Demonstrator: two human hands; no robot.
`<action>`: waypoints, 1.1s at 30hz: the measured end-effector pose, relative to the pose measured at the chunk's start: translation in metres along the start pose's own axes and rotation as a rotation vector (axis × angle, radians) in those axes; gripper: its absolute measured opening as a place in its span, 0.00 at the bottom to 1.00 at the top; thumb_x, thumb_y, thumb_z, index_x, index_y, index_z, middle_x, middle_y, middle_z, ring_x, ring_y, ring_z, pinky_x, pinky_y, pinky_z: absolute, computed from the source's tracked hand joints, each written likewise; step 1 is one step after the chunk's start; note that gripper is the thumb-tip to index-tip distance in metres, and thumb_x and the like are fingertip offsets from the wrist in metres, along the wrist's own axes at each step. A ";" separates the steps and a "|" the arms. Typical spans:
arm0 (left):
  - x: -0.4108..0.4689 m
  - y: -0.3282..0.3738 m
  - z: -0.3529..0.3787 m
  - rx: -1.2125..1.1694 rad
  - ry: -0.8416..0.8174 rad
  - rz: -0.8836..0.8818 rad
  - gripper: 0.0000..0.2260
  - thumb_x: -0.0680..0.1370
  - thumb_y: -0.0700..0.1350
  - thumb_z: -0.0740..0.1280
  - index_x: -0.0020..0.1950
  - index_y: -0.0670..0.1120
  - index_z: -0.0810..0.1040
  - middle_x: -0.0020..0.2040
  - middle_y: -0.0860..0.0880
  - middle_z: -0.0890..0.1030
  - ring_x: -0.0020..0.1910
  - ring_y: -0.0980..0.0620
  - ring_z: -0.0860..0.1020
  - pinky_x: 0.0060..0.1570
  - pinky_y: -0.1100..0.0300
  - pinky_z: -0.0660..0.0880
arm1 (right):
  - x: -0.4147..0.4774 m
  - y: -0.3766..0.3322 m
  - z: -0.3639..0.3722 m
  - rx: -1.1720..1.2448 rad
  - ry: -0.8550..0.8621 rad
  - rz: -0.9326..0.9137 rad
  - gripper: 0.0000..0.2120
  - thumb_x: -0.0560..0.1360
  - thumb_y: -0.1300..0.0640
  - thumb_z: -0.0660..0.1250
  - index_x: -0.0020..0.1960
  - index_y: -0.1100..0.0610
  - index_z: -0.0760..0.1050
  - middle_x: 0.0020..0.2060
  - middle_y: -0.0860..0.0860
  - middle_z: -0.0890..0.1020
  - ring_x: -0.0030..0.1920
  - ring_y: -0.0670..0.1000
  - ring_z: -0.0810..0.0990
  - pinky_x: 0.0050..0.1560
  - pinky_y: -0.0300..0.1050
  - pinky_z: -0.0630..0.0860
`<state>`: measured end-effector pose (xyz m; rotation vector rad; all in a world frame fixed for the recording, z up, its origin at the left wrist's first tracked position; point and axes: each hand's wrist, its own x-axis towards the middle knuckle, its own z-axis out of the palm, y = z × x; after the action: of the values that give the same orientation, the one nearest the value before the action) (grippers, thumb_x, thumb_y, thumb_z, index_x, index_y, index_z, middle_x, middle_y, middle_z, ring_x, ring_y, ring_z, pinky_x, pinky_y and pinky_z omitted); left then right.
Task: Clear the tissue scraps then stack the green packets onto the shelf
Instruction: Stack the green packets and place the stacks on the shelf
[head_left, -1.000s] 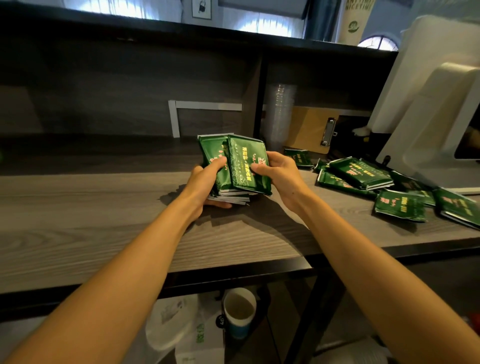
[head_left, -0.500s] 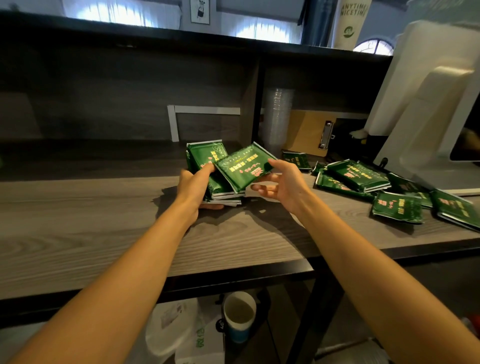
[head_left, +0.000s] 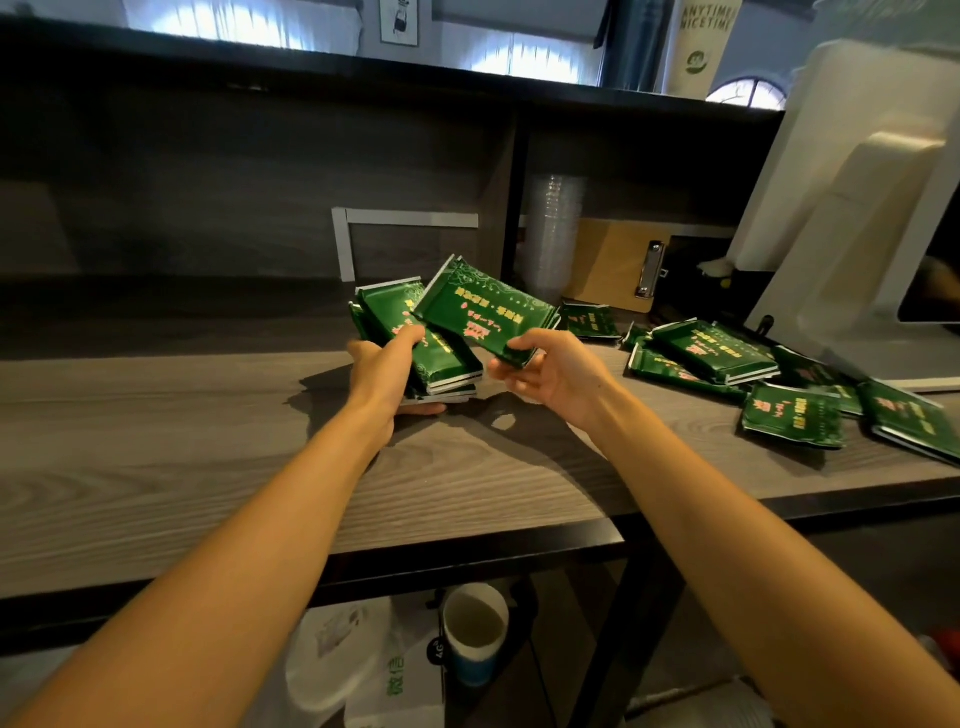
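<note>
Green packets carry pink and yellow print on dark foil, too blurred to read. The only legible writing is "ANYTIME NICETIME" on the white banner (head_left: 704, 31) hanging at the top right. A stack of green packets (head_left: 439, 358) sits mid-way along the wood-grain counter (head_left: 156, 441). The left hand (head_left: 382, 374) grips it, thumb on top and fingers curled underneath against the surface. The right hand (head_left: 550, 371) pinches the near corner of a single packet (head_left: 483, 309) between thumb and fingers. It holds that packet tilted, with the far end raised over the stack's right edge.

More loose packets (head_left: 711, 351) lie in a scattered heap to the right, some overlapping. They reach up to the base of a white machine (head_left: 857, 208), which cuts off the view behind them. Behind the hands a dark divider splits the recess. To its right stand clear stacked cups (head_left: 556, 234) and a wooden clipboard (head_left: 608, 265) leaning on the back wall. Below the counter are a paper cup (head_left: 475, 629) and a white bag (head_left: 395, 680) with green characters I cannot make out.

A second ago both hands pressed the packet upright against the stack. Since then the right hand has peeled it away — swung round, lifted and drawn rightward.
</note>
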<state>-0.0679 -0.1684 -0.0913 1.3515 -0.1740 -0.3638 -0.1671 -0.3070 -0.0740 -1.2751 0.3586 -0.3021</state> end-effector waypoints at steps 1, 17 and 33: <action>0.000 -0.001 0.001 0.015 -0.007 0.007 0.22 0.75 0.49 0.67 0.66 0.43 0.66 0.57 0.42 0.77 0.48 0.44 0.81 0.30 0.54 0.79 | 0.000 0.001 0.002 -0.085 -0.009 -0.001 0.05 0.77 0.62 0.60 0.52 0.60 0.70 0.33 0.55 0.83 0.34 0.49 0.81 0.32 0.36 0.73; -0.005 -0.002 0.004 0.102 0.010 0.284 0.26 0.67 0.43 0.76 0.60 0.42 0.68 0.50 0.50 0.79 0.50 0.52 0.79 0.48 0.58 0.75 | 0.004 0.008 0.012 -0.555 0.151 -0.300 0.11 0.76 0.59 0.63 0.37 0.60 0.75 0.27 0.53 0.78 0.25 0.45 0.75 0.26 0.35 0.67; -0.026 0.005 0.007 0.157 -0.376 0.405 0.48 0.55 0.59 0.73 0.70 0.52 0.54 0.61 0.51 0.73 0.61 0.52 0.74 0.58 0.54 0.74 | -0.004 0.013 0.013 -0.319 -0.230 -0.268 0.37 0.57 0.66 0.57 0.67 0.59 0.64 0.54 0.52 0.76 0.54 0.48 0.75 0.49 0.38 0.74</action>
<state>-0.0936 -0.1647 -0.0830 1.3534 -0.7907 -0.2613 -0.1651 -0.2907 -0.0827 -1.6580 0.0371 -0.3292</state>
